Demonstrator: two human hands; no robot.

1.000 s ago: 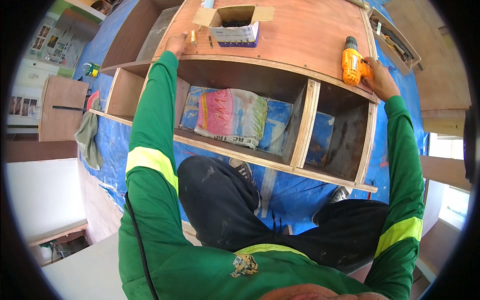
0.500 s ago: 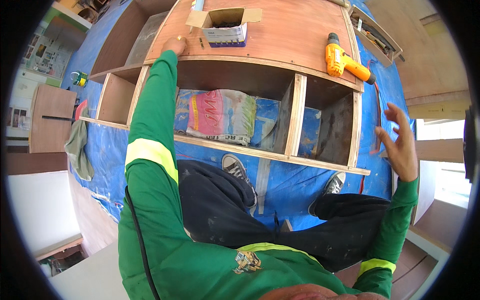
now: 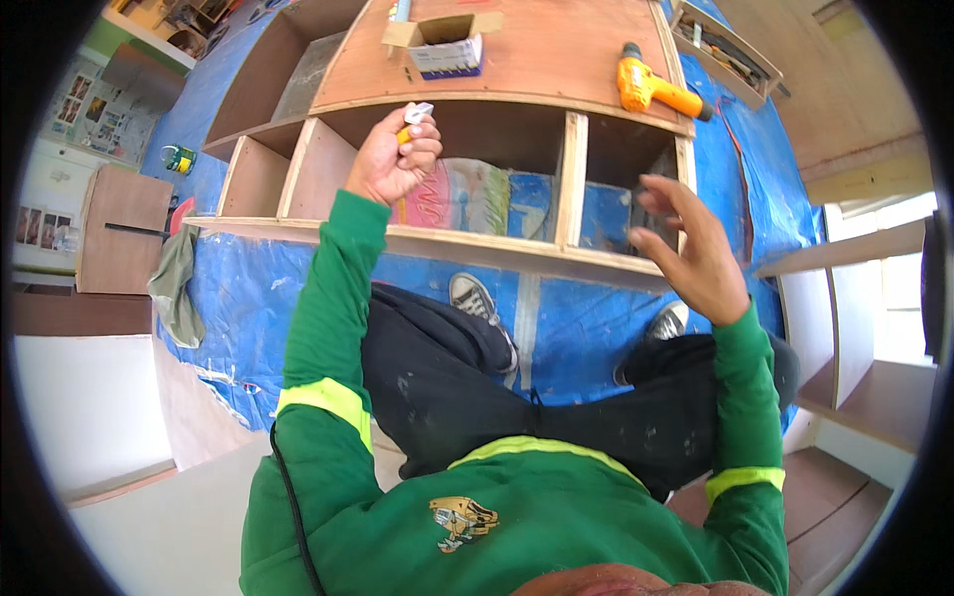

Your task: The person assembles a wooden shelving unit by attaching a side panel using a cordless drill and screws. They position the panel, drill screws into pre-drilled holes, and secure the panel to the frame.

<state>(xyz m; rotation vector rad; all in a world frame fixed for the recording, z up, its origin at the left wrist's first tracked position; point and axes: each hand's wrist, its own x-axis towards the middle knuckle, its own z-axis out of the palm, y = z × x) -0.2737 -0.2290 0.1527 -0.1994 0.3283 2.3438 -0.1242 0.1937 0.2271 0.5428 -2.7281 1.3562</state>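
L hand [image 3: 396,159] raised over the plywood cabinet [image 3: 517,74], fingers clamped on a small yellow-and-white item [image 3: 413,117], long axis approx. upright; R hand [image 3: 691,248] empty, fingers spread, well apart to the right, orange drill [image 3: 651,89] lying beyond it.
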